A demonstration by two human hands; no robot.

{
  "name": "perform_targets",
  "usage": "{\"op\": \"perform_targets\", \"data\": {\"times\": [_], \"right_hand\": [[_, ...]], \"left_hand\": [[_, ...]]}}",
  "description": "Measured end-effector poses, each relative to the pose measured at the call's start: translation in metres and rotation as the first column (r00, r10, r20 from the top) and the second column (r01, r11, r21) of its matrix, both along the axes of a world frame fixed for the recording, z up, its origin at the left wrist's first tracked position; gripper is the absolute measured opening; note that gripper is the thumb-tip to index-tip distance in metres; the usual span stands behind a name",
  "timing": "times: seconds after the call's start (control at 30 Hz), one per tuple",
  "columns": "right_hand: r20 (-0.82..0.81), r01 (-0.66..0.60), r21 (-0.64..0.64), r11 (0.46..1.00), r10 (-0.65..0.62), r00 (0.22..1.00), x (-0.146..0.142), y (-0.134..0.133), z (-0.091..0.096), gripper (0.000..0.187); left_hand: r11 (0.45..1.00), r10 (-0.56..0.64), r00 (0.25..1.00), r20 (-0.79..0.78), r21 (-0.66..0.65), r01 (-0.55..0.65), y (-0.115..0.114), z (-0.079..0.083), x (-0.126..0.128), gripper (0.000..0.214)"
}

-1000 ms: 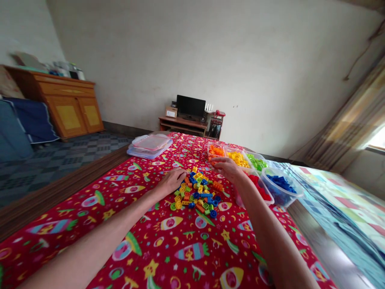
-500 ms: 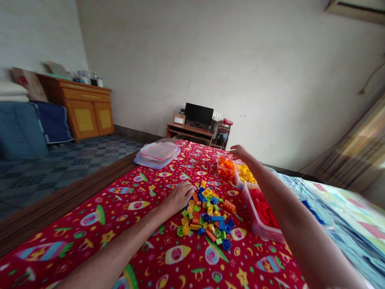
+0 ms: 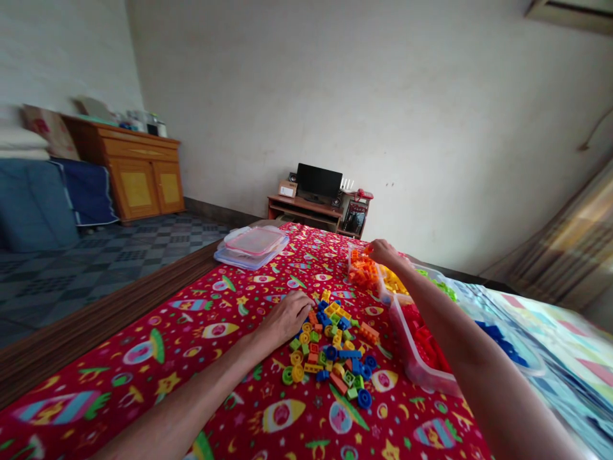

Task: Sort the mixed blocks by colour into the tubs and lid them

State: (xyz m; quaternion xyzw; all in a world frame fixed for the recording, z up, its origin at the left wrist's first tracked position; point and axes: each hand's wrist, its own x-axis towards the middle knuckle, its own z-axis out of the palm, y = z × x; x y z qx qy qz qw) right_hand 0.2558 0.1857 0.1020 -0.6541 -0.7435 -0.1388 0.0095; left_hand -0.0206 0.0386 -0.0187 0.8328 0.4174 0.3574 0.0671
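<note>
brick pile (image 3: 332,352) on tablecloth (image 3: 230,396), lids (image 3: 256,241) behind left, brick tubs (image 3: 406,348) right (monitor (image 3: 318,181) beyond)

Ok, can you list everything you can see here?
Cloth: one, red, across the middle
Table: one, brown, under the cloth
Toy bricks: many, mixed colours, loose on the cloth
Tubs of bricks: five; orange, yellow, red, green, blue; right side
Lids: several, clear with coloured rims, cloth's far left
Desk: one, brown, far wall
Screen: one, black, on the desk
Speakers: two, black, beside the screen
Box: one, brown, beside the screen
Cupboard: one, orange-brown, far left
Bedding: some, pale patchwork, right
Curtain: one, beige, far right
Left hand: one, bare, beside the loose bricks
Right hand: one, bare, at the orange bricks
</note>
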Motion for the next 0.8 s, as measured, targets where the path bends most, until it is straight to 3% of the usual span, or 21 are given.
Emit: {"op": "perform_targets", "data": {"times": [0.17, 0.4, 0.63, 0.8], "right_hand": [[-0.102, 0.063, 0.080, 0.995, -0.055, 0.993, -0.003, 0.007, 0.011, 0.045], [-0.182, 0.063, 0.075, 0.995, -0.048, 0.982, -0.003, 0.003, 0.005, 0.043], [-0.185, -0.053, 0.050, 0.997, 0.061, 0.981, -0.006, -0.021, 0.015, 0.032], [-0.230, -0.184, 0.037, 0.982, 0.188, 0.955, -0.005, -0.010, 0.012, 0.039]], "left_hand": [[1.000, 0.000, 1.000, 0.019, 0.023, -0.001, 0.002, -0.004, 0.000, 0.028], [1.000, -0.001, 1.000, -0.006, 0.008, 0.001, 0.000, 0.000, 0.000, 0.028], [1.000, -0.010, 1.000, -0.016, -0.005, 0.010, 0.000, -0.001, -0.001, 0.029], [1.000, 0.004, 1.000, -0.023, 0.020, -0.003, -0.001, 0.000, -0.001, 0.029]]}}
